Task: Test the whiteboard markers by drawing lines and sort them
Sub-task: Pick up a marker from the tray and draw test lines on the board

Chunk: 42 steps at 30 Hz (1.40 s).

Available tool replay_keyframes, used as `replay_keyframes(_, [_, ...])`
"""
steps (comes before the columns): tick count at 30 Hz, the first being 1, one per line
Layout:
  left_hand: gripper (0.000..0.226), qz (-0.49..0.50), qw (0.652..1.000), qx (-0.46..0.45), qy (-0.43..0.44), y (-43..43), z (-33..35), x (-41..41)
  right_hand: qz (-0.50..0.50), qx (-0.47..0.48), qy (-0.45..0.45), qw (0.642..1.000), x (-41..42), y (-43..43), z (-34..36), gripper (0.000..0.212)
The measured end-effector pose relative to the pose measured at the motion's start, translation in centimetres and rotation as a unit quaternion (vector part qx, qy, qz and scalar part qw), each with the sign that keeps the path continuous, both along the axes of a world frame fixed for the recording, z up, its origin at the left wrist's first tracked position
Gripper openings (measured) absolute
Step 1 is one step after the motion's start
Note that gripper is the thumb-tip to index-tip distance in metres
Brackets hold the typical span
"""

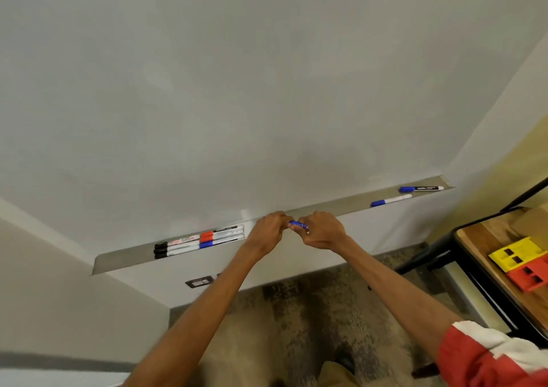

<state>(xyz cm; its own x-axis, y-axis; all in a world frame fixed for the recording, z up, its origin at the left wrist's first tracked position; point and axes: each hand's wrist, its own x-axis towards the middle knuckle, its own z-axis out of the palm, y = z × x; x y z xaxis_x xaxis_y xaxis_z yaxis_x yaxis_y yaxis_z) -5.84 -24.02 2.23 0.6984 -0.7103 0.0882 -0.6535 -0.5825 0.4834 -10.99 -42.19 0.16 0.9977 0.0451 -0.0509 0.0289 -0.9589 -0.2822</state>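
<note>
Left hand and right hand: together at 6 o'clock, both clamped on one blue marker, just in front of the tray.
Marker group: black, red and blue caps, lying in the tray at 8 o'clock.
Two blue-capped markers: in the tray at 3 o'clock, well apart from the group.
Whiteboard: above, at 12 o'clock.

Counted: black-capped markers 3 | red-capped markers 2 | blue-capped markers 4 | hands 2 | blocks 2
</note>
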Motion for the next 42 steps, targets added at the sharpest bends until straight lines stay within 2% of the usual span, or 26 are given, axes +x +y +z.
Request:
replay_keyframes(8, [0.027, 0.029, 0.999, -0.034, -0.022, 5.5, 1.1, -0.2, 0.065, -0.035, -0.002, 0.997, 1.4, 5.0, 3.0, 0.054])
replay_keyframes(12, [0.026, 0.018, 0.997, -0.034, -0.064, 7.2, 2.0, 0.3, 0.062, -0.032, -0.006, 0.998, 1.8, 6.4, 4.1, 0.057])
replay_keyframes(16, [0.026, 0.016, 0.998, -0.031, -0.061, 8.7, 2.1, 0.6, 0.059, -0.051, -0.039, 0.996, 1.9, 7.2, 4.4, 0.062])
replay_keyframes(22, [0.028, 0.126, 0.980, -0.097, -0.116, 9.4, 2.8, 0.3, 0.012, 0.038, -0.131, 0.991, 2.8, 8.6, 5.9, 0.078])
replay_keyframes(25, [0.028, 0.196, 0.954, -0.195, -0.112, 9.8, 4.3, 0.5, -0.026, 0.089, -0.185, 0.978, 3.4, 9.6, 7.9, 0.071])
replay_keyframes(27, [0.027, 0.220, 0.937, -0.253, -0.099, 9.8, 5.6, 0.6, -0.048, 0.116, -0.203, 0.971, 3.8, 10.2, 9.5, 0.052])
replay_keyframes(30, [0.026, 0.218, 0.927, -0.278, -0.126, 9.7, 7.7, 1.2, -0.059, 0.180, -0.215, 0.958, 4.6, 11.0, 12.0, 0.021])
replay_keyframes(36, [0.022, 0.229, 0.901, -0.341, -0.141, 9.3, 12.7, 2.4, -0.016, 0.317, -0.284, 0.905, 5.3, 12.2, 18.1, 0.025])
replay_keyframes(42, [0.029, 0.207, 0.880, -0.376, -0.201, 10.2, 20.0, 4.1, 0.059, 0.310, -0.381, 0.869, 6.6, 12.9, 24.7, 0.020])
